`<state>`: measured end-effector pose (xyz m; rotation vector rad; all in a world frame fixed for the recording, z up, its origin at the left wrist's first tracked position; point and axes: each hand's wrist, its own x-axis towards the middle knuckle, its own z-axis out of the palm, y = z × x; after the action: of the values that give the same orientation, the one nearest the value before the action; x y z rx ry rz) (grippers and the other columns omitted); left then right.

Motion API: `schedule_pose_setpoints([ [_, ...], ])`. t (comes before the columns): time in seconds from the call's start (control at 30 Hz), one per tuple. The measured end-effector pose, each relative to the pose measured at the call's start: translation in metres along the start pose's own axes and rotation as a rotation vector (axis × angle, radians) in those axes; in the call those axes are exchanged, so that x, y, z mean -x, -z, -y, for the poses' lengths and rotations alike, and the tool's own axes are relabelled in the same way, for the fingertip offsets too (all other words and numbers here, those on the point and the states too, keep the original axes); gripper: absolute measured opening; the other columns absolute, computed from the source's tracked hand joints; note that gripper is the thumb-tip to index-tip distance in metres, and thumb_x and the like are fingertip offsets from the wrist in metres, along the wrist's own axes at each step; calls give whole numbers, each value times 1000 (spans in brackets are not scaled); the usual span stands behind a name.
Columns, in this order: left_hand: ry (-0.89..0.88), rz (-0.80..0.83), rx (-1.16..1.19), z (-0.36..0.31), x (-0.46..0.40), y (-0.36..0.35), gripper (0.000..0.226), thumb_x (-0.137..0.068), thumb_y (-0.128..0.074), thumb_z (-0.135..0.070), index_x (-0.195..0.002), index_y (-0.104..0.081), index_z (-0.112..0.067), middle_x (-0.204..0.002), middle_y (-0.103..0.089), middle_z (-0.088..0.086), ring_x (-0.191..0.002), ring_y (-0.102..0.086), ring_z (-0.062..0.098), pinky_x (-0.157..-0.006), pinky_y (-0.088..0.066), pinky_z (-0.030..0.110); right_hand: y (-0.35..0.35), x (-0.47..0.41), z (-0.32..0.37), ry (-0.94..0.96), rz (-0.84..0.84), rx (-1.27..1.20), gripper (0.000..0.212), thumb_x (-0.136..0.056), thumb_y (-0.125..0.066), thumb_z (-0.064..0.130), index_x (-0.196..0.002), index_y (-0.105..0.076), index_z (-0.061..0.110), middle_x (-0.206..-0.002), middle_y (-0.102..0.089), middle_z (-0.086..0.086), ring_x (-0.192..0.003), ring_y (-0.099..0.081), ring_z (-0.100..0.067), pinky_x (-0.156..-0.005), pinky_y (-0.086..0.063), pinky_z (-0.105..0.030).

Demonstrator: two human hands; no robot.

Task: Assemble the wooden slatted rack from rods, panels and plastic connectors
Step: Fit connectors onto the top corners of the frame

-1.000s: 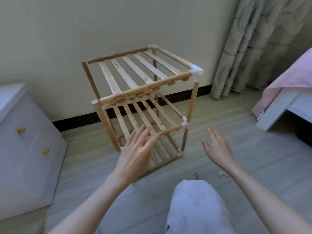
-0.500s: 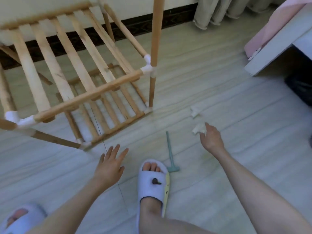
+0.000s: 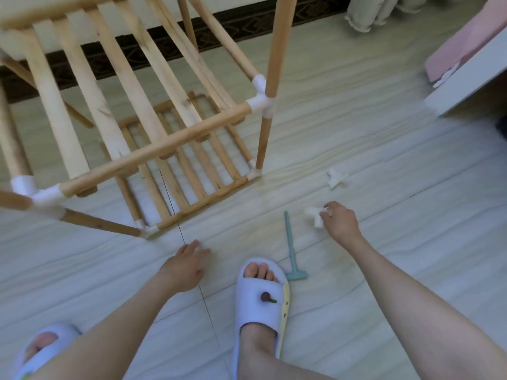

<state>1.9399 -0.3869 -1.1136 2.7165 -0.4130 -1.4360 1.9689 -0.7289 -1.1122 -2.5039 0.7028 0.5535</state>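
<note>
The wooden slatted rack (image 3: pixel 153 157) stands on the floor at upper left, its rods joined by white plastic connectors (image 3: pixel 260 101). My right hand (image 3: pixel 340 222) is down at the floor, fingers curled on a loose white plastic connector (image 3: pixel 314 216). A second loose connector (image 3: pixel 336 178) lies on the floor a little beyond it. My left hand (image 3: pixel 185 267) hovers low over the floor just in front of the rack's near corner, fingers loosely bent and holding nothing.
A small teal plastic mallet (image 3: pixel 292 252) lies on the floor between my hands. My slippered right foot (image 3: pixel 260 294) is below it, the left foot (image 3: pixel 41 349) at bottom left. A white bed frame with pink bedding (image 3: pixel 466 78) stands at right.
The view tipped from the whole rack down to the floor. Both hands dropped low; my right hand reached the loose connector and its fingers have curled onto it.
</note>
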Motion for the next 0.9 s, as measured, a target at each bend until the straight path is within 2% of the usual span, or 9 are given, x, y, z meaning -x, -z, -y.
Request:
schedule_pose_setpoints([
  [0.07,-29,-52,32,-8,15,18,57,-101,-36,-30,-151,-9,-26,-158,2,5,-145,-4,24,-115,-20,37,13,19,24,78,23,-102,30,-92,-53,17,-117,-58,1,-113,-64,-16,-106,-59,-33,-85,-39,-31],
  [0.13,-73,-127,64,-17,39,40,55,-101,-37,-32,-150,-14,-24,-158,-6,5,-144,-11,22,-114,-23,35,30,45,52,136,110,-291,27,-90,-57,16,-111,-57,0,-96,-67,-12,-80,-65,-23,-74,-46,-28],
  [0.2,-115,-191,105,-22,71,66,52,-100,-37,-33,-149,-20,-24,-157,-15,2,-141,-22,20,-111,-27,32,51,73,82,223,191,-406,20,-90,-57,15,-107,-53,4,-92,-66,-10,-69,-63,-15,-65,-48,-24],
  [0.33,-118,-284,260,-16,148,119,45,-99,-40,-34,-143,-35,-24,-143,-43,0,-128,-43,18,-103,-40,34,97,133,141,429,315,-398,14,-93,-53,9,-106,-48,9,-99,-60,-12,-76,-61,-15,-67,-51,-24],
  [0.47,-224,-401,383,-14,223,163,41,-97,-47,-30,-138,-42,-25,-131,-53,-4,-111,-53,7,-89,-47,21,142,195,195,564,426,-527,23,-93,-53,9,-115,-52,5,-102,-64,-11,-83,-64,-17,-74,-56,-29],
  [0.57,-298,-522,457,-14,270,179,43,-96,-49,-31,-137,-43,-25,-127,-57,-4,-106,-58,8,-86,-51,24,162,242,234,646,450,-621,21,-93,-53,12,-114,-54,7,-105,-66,-14,-93,-67,-25,-84,-54,-37],
  [0.67,-329,-725,456,-1,303,184,46,-94,-53,-31,-139,-39,-30,-119,-59,-10,-99,-59,5,-80,-50,22,171,276,269,692,423,-650,23,-96,-46,11,-118,-52,9,-114,-61,-17,-102,-64,-33,-79,-54,-36],
  [0.77,-387,-998,614,15,332,186,48,-93,-55,-30,-138,-38,-33,-122,-56,-11,-90,-61,5,-76,-48,19,171,302,299,712,412,-614,29,-95,-42,9,-123,-49,13,-114,-59,-14,-91,-65,-29,-68,-55,-29],
  [0.9,-566,-1272,705,29,349,184,31,-89,-61,-14,-117,-59,-28,-115,-60,-8,-90,-60,3,-75,-48,16,160,320,324,706,447,-748,28,-96,-43,12,-123,-52,10,-100,-58,-8,-80,-55,-17,-67,-49,-26],
])
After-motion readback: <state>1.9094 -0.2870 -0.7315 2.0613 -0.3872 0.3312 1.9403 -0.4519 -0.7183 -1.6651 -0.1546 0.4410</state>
